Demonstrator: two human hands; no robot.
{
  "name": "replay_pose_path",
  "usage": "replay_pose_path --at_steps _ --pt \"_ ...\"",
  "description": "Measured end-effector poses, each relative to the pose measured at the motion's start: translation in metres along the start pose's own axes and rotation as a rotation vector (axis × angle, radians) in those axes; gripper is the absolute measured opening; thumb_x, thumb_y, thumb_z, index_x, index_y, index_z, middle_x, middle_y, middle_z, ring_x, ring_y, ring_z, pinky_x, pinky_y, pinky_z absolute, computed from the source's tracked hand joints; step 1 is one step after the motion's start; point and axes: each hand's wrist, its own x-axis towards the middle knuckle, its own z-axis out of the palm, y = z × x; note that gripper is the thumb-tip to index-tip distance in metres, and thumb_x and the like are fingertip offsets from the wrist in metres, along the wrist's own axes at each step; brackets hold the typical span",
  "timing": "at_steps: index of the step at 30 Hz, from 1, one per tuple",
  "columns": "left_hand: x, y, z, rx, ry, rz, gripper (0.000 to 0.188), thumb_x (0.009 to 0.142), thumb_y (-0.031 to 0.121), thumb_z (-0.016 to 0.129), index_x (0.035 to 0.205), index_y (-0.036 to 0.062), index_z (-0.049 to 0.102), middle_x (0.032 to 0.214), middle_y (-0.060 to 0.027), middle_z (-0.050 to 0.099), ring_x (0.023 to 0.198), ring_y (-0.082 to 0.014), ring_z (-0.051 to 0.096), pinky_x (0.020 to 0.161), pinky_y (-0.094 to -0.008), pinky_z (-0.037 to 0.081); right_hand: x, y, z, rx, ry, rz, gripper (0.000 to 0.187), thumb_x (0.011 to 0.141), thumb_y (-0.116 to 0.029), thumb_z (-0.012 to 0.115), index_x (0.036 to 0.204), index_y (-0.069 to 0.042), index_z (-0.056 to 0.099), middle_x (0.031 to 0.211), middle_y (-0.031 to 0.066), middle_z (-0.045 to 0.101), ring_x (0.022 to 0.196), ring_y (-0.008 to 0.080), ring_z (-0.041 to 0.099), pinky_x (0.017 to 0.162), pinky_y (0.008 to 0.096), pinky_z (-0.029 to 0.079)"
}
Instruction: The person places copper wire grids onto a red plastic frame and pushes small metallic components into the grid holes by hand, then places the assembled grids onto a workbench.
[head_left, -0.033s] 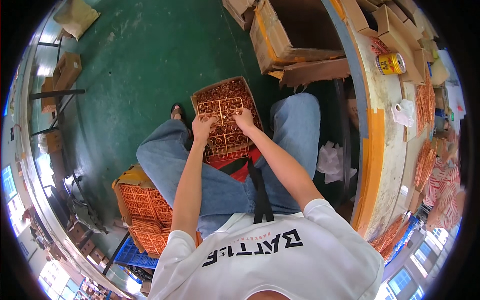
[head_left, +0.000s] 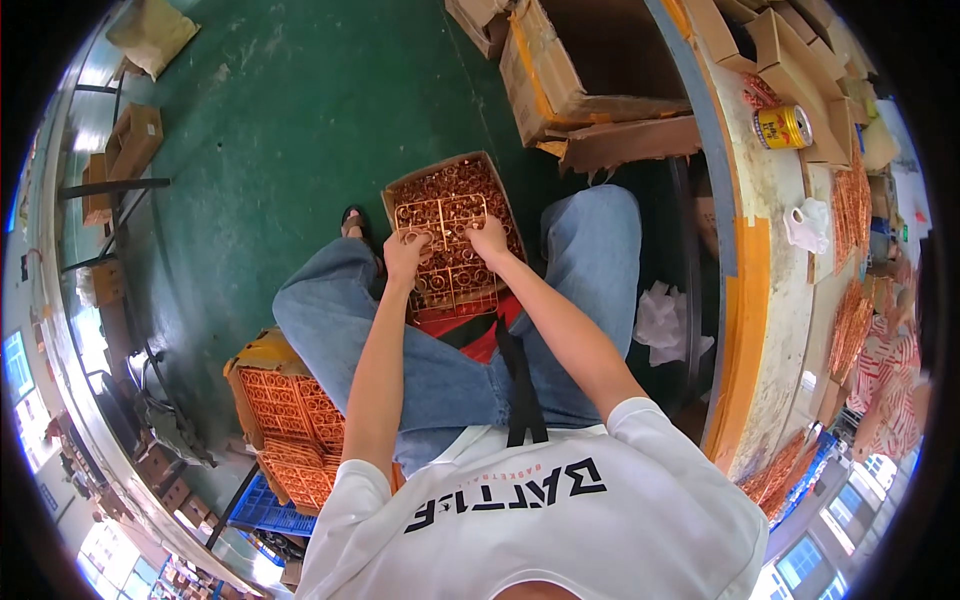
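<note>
Between my knees, my left hand point(head_left: 403, 258) and my right hand point(head_left: 489, 243) hold a copper-coloured rectangular frame point(head_left: 459, 279) with rings set in its grid. Each hand has its fingers closed on the frame, one towards either side. Under it stands an open cardboard box point(head_left: 389, 194) filled with loose copper-coloured small parts point(head_left: 452, 181), too small to make out exactly. A red surface point(head_left: 478, 348) shows between the box and my lap.
A carton of stacked copper-coloured frames point(head_left: 290, 408) stands by my left leg, near a blue crate point(head_left: 262, 510). Ahead to the right is a large open carton point(head_left: 530, 85). The workbench point(head_left: 755, 330) on my right bears a yellow can point(head_left: 782, 128) and more frames point(head_left: 850, 215).
</note>
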Motion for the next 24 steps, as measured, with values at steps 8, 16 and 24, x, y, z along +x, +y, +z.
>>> replay_pose_path --at_steps 8,16,24 --pt "0.034 -0.029 -0.024 -0.571 -0.145 -0.488 0.027 0.088 0.0 0.048 0.114 0.0026 0.054 0.1 -0.0106 0.058 0.086 -0.0195 0.061 0.082 -0.0314 0.056 -0.011 0.023 -0.031 -0.014 0.149 -0.379 0.032 0.079 -0.018 0.066 0.102 0.0 0.054 0.088 0.0081 0.057 0.072 0.0183 0.061 0.062 0.0286 0.05" --pt "0.024 0.0 -0.012 -0.508 -0.109 -0.513 0.033 0.085 0.009 0.054 0.117 0.0067 0.05 0.091 -0.0102 0.054 0.088 -0.0251 0.058 0.086 -0.0443 0.052 -0.039 -0.009 -0.06 0.353 -0.493 0.136 0.015 0.084 -0.015 0.062 0.093 -0.004 0.056 0.08 0.0049 0.062 0.067 0.0135 0.062 0.057 0.0257 0.053" --pt "0.023 -0.016 -0.021 -0.464 -0.174 -0.262 0.04 0.088 0.019 0.054 0.122 0.0037 0.039 0.12 -0.0192 0.05 0.111 -0.0326 0.052 0.087 -0.0436 0.051 -0.032 -0.009 -0.054 0.392 -0.571 0.061 0.019 0.084 -0.01 0.062 0.1 0.0 0.061 0.082 0.0047 0.063 0.068 0.0107 0.061 0.06 0.0213 0.051"
